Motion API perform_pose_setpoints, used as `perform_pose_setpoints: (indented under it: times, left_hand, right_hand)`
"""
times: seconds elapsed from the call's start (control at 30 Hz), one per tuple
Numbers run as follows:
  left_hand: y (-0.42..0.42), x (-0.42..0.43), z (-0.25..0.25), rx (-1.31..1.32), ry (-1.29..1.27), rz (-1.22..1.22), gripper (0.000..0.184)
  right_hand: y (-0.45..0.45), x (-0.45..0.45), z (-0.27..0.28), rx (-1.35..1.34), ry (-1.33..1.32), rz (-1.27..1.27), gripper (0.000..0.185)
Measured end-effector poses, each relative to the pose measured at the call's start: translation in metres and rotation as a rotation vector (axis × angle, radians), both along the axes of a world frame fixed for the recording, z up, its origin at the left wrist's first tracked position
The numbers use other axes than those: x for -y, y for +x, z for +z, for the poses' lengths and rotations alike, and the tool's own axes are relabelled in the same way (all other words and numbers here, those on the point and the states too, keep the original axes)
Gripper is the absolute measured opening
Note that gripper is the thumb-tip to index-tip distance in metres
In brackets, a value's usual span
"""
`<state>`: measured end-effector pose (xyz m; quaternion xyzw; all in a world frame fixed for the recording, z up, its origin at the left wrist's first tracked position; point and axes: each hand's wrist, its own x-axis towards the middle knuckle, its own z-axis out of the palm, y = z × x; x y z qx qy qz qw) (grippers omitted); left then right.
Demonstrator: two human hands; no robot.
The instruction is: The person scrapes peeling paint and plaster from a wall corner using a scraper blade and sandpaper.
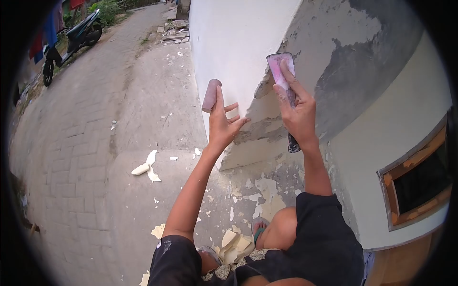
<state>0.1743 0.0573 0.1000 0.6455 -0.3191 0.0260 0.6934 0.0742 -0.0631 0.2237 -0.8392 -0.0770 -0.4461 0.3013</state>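
Note:
My left hand (224, 125) is beside the edge of the white wall (234, 43), with one finger along a brownish-purple roll (211, 97) and its other fingers spread. How the roll is gripped underneath is hidden. In my right hand (300, 114) is a flat tool (278, 64) with a wide, pink-and-white stained end, pointing up against the wall. Its dark lower end shows below the palm. Around the tool, the wall surface (305, 57) is grey and patchy, with a ragged edge where the white coating stops.
Peeled flakes (236, 245) lie between my feet, and a pale curled piece (141, 169) rests on the pavement (81, 157). A wooden-framed opening (389, 200) is at the right. A parked motorbike (71, 45) stands at the upper left.

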Motion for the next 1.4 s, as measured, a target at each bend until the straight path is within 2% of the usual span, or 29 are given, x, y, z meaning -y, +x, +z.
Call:
perform_pose_setpoints:
  times: [0.03, 0.17, 0.3, 0.43, 0.63, 0.67, 0.7, 0.8, 0.87, 1.0, 1.13, 1.3, 1.4]
  left_hand:
    - [0.000, 0.001, 0.000, 0.015, -0.027, -0.011, 0.115]
    - [0.002, 0.002, -0.005, 0.046, -0.040, 0.000, 0.114]
    - [0.001, 0.000, -0.001, 0.065, -0.019, 0.004, 0.113]
    - [0.005, 0.004, -0.008, 0.095, -0.014, 0.027, 0.113]
    - [0.009, 0.005, -0.007, 0.102, -0.037, 0.036, 0.115]
    - [0.011, 0.006, -0.009, 0.116, -0.047, 0.033, 0.113]
    - [0.009, 0.005, -0.012, 0.120, -0.050, 0.025, 0.112]
    - [0.007, 0.004, -0.007, 0.111, -0.011, 0.052, 0.116]
    - [0.007, 0.004, -0.010, 0.107, 0.002, 0.050, 0.116]
    - [0.009, 0.002, -0.007, 0.069, -0.033, 0.014, 0.110]
    - [0.008, 0.001, -0.007, 0.054, -0.035, 0.008, 0.109]
    - [0.011, 0.005, -0.013, 0.065, -0.083, 0.010, 0.114]
    - [0.010, 0.005, -0.013, 0.067, -0.064, 0.026, 0.114]
  right_hand:
    - [0.001, 0.003, -0.003, 0.062, -0.079, 0.015, 0.044]
    - [0.007, 0.000, 0.018, 0.043, 0.013, 0.035, 0.043]
    - [0.004, 0.007, 0.004, 0.051, -0.017, 0.022, 0.041]
    - [0.000, -0.012, 0.025, -0.030, 0.212, 0.081, 0.039]
    - [0.007, -0.004, 0.014, 0.048, 0.153, 0.079, 0.038]
    - [0.012, -0.002, 0.023, 0.073, 0.182, 0.076, 0.038]
    - [0.013, -0.024, 0.061, 0.086, 0.297, 0.064, 0.044]
    - [0.007, -0.011, 0.063, 0.051, 0.129, 0.165, 0.061]
    - [-0.006, -0.008, 0.055, -0.047, 0.291, 0.189, 0.044]
    - [-0.022, 0.009, -0.009, -0.195, 0.228, 0.036, 0.046]
    - [-0.012, 0.010, -0.057, -0.102, 0.220, 0.014, 0.044]
    - [-0.001, -0.003, -0.032, -0.032, 0.283, 0.039, 0.040]
    - [-0.008, 0.005, -0.037, -0.048, 0.277, 0.007, 0.040]
